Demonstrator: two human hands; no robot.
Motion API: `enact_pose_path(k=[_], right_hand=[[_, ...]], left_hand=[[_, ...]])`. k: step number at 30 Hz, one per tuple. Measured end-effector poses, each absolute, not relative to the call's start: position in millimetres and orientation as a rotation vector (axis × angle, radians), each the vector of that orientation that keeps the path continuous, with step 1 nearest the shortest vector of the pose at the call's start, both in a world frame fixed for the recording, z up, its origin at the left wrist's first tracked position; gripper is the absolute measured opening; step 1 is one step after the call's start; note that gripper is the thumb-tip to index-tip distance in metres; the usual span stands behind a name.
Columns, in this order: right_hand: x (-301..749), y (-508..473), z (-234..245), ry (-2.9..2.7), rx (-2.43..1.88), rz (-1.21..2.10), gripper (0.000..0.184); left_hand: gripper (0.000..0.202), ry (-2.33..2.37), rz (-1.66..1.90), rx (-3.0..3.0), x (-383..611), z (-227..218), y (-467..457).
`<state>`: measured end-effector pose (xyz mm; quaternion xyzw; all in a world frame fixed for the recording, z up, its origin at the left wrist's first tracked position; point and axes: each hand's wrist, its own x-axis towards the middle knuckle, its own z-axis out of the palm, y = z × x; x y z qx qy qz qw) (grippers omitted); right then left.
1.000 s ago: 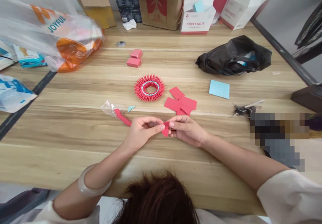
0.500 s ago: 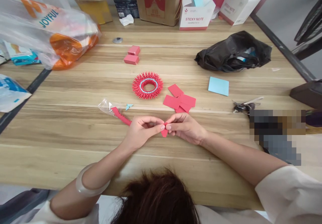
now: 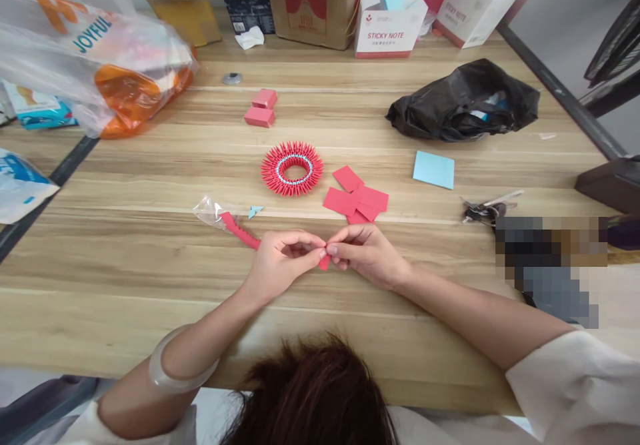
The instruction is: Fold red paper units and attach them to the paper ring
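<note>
A small folded piece of red paper (image 3: 325,262) is pinched between my two hands, its lower end poking out below the fingertips. My left hand (image 3: 281,260) is closed on it from the left, and my right hand (image 3: 369,254) from the right. Just beyond them lie several flat red paper slips (image 3: 343,202), overlapping. Behind stands a spiky ring of folded red paper (image 3: 270,173) with a light blue inner band. A curved row of red folded pieces (image 3: 240,231) runs partly behind my left hand. Near it lies a small light blue folded piece (image 3: 255,211).
Clear plastic wrap (image 3: 207,211) lies left of my hands. Two red paper blocks (image 3: 259,117) sit farther back. On the right are a blue paper pad (image 3: 433,169), a black plastic bag (image 3: 465,108) and keys (image 3: 480,211). Boxes (image 3: 385,38) line the back; a shopping bag (image 3: 135,65) stands left.
The piece of red paper looks narrower below my fingers than before, as my fingertips shift slightly on it. Everything else on the table stays in place.
</note>
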<state>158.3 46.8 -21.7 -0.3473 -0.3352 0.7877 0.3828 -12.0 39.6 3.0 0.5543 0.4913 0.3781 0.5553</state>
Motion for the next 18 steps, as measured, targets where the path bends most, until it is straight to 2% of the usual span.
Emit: enact_pose_path(k=[18], right_hand=[[159.0, 47.9, -22.4, -0.803, -0.897, 2.037, 0.012]], left_hand=[[0.003, 1.168, 0.927, 1.273, -12.0, 4.9, 41.6]])
